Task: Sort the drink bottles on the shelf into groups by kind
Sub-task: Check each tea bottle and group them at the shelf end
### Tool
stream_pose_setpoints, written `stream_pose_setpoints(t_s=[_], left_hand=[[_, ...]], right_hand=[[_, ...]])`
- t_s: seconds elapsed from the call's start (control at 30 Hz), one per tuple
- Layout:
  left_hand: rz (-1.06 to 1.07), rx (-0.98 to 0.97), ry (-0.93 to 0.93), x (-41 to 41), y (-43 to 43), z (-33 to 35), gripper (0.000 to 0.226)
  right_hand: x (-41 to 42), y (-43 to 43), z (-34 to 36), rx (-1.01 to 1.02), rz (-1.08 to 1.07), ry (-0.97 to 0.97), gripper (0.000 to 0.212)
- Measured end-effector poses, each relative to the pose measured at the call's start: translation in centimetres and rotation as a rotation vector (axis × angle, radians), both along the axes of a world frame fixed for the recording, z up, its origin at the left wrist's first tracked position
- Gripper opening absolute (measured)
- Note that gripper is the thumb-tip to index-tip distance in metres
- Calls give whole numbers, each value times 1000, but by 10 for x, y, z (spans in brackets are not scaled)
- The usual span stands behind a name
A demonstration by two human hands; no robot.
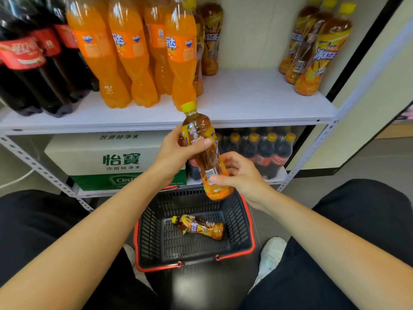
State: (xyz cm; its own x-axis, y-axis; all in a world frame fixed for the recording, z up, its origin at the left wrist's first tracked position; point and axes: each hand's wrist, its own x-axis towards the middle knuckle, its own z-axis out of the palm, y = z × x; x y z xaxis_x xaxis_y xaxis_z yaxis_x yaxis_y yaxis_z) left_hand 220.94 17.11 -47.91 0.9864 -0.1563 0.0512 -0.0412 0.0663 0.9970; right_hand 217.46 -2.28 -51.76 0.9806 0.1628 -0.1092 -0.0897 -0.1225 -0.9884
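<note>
Gripping the upper label, the left hand [176, 151] wraps thumb and fingers round an iced tea bottle [201, 124], while the right hand [241, 173] holds its lower part, thumb on the barcode side and fingers curled behind. The bottle hangs near the middle of the view, above the far rim of the basket [251, 224], tilted with its yellow cap toward 11 o'clock and its base toward 5 o'clock. A second iced tea bottle [199, 227] lies on its side on the basket floor.

On the shelf [257, 97], cola bottles [33, 63] stand at 10 o'clock and Fanta bottles [131, 52] at 11 o'clock. Another two iced teas [211, 41] are tucked behind the Fanta, and a group of three iced teas [312, 52] sits at 2 o'clock, well apart from them.

The held bottle looks full and capped, so it is probably moderately heavy for its size. Its thin plastic wall should give slightly under a squeeze, and the glossy label sleeve may be slick. The waist, or the shoulder just under the cap, seems the surest place to hold it. One hand there should be enough to stand it upright on the shelf.
</note>
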Motion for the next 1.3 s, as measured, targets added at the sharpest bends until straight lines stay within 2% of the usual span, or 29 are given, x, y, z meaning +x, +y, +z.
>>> stream_pose_setpoints(t_s=[0.1, 0.2, 0.4, 0.53, 0.63, 0.73, 0.87, 1.03, 1.13, 1.3], left_hand=[[-63, -111, 30, 7, 7, 2, 46], [-147, -240, 58, 10, 14, 2, 56], [-61, -143, -23, 9, 14, 4, 56], [13, -129, -42, 5, 12, 4, 45], [20, -116, -48, 5, 11, 5, 52], [-34, -171, -20, 9, 15, 5, 51], [-150, -259, 2, 10, 20, 1, 58], [-29, -148, -15, 7, 16, 1, 71], [-25, -92, -2, 7, 13, 2, 69], [-126, -256, 123, 12, 20, 4, 41]], right_hand=[[2, -5, 3, 210, 59, 74, 44], [3, -10, 8, 376, 137, 165, 49], [3, -6, 8, 465, 261, 251, 49], [4, -4, 2, 359, 101, 151, 62], [5, -4, -1, 322, 50, 126, 56], [6, -6, 2, 392, 53, 140, 50], [5, -9, 7, 430, 98, 167, 56], [-1, -4, 7, 418, 209, 208, 53], [-3, -1, 4, 315, 133, 155, 57], [0, -7, 2, 396, 85, 220, 41]])
